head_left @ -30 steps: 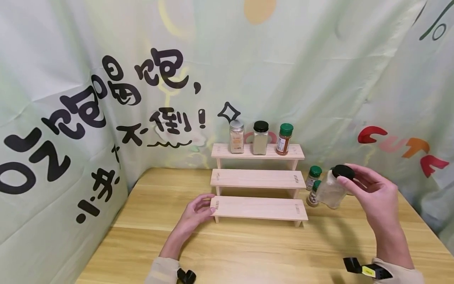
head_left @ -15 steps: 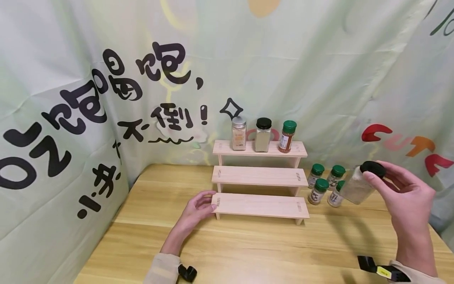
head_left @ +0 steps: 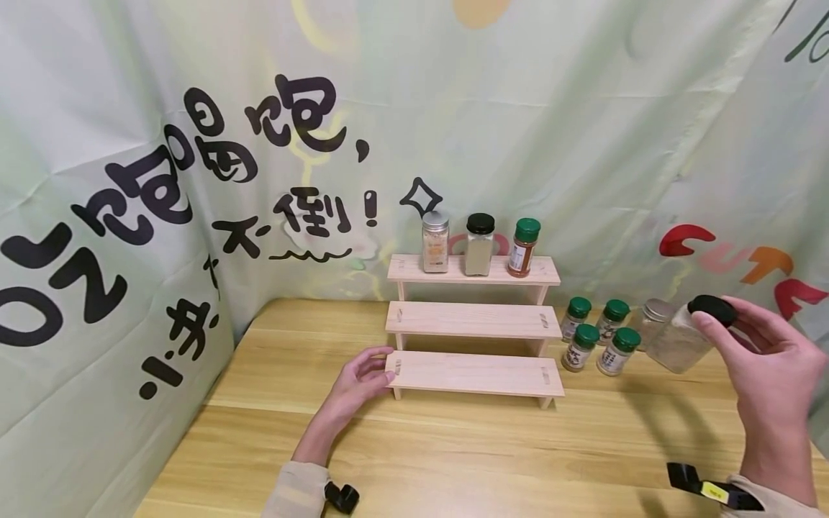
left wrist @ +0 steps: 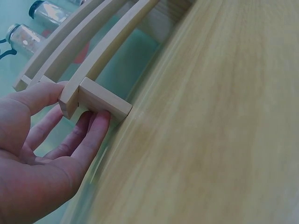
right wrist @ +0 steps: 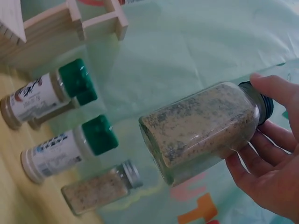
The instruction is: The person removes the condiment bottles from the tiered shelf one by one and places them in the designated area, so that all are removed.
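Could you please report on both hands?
Left hand gripping rack. Right hand holding black-lidded jar, tilted midair. Green-lidded jars between it and rack, possibly in the way.

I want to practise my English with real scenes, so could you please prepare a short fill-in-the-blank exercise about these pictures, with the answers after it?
The held jar in the right hand has a lid coloured ____.
The left hand touches the ____ shelf of the wooden rack.
The three jars on the wooden rack all stand on its ____ level.
The number of green-lidded bottles standing directly on the table is ____.

Missing words: black; lowest; top; four.
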Available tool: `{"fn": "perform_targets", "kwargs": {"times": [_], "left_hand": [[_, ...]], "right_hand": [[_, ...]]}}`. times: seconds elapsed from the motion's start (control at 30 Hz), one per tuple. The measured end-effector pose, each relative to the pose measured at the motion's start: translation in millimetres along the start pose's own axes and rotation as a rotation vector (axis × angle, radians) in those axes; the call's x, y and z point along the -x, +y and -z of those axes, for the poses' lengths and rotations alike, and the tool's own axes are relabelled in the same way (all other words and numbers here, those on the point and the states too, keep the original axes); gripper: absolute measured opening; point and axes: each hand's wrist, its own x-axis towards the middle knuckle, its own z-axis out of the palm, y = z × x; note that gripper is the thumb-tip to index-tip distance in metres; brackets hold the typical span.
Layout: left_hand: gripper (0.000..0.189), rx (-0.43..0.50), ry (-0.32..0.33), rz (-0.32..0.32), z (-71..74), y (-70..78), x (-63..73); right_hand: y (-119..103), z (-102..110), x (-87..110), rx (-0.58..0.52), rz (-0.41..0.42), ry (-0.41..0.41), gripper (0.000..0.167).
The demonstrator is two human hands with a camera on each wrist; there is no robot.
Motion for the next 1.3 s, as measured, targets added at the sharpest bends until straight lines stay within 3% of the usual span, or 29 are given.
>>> {"fn": "perform_targets", "kwargs": {"times": [0.3,0.67,0.93,1.13,1.3], "left_hand": [[0.053,0.004,-0.004,-0.003,-0.5,1.4,0.9],[0.053,0.0,-0.005,-0.008,-0.6,1.6,0.9],[0.053,0.001,-0.003,-0.011,-1.3,2.2,1.4],[0.053,0.0,-0.003,-0.015,-1.5,2.2,1.5],[0.053,-0.003,-0.001,-0.016,-1.1,1.8,1.4]], "right_hand": [[22.0,0.6,-5.2,0.061,-0.079,0.048,0.044],[44.9,-1.1,-9.6,-0.068,-0.196,0.081,0.042],[61.4,-3.2,-9.7,-0.02,-0.242,0.115,0.042],[70.4,-3.2,-11.1,-0.086,-0.331,0.134,0.042],[76.6,-4.7,-11.4,-0.102,-0.345,0.127,0.041]]}}
